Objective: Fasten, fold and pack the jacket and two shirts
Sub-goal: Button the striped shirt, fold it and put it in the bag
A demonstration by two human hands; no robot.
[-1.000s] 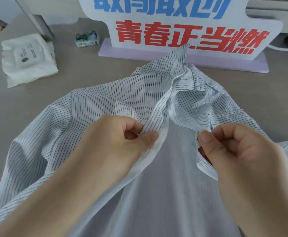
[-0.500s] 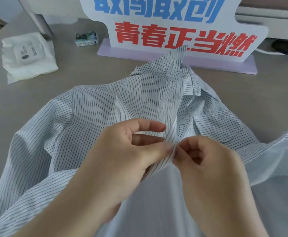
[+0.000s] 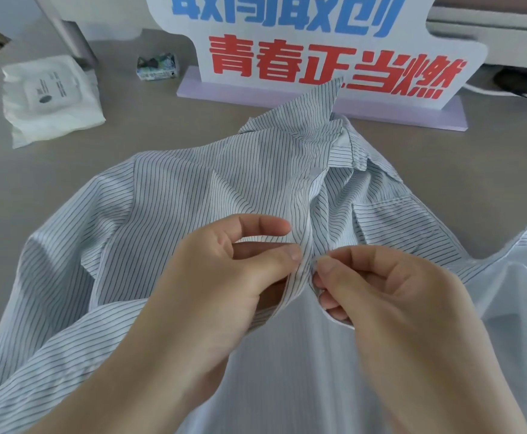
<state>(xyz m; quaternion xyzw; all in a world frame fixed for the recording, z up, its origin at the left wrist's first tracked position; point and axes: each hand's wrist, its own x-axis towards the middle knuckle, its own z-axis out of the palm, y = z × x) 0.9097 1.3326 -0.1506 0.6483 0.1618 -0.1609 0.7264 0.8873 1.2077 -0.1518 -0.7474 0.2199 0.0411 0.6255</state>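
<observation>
Centre of the frame: your left hand [image 3: 224, 277] and right hand [image 3: 381, 296] each pinch one front edge of the striped shirt [image 3: 177, 195], fingertips nearly meeting, apparently working a button that is itself hidden. The shirt lies spread on the grey table [image 3: 130, 126], lower front open, collar toward the sign [image 3: 318, 51]. Judged early: fastening under way, folding and packing undone; jacket and second shirt unseen. Upper left: a sealed white packet [image 3: 49, 98], no packing container visible
</observation>
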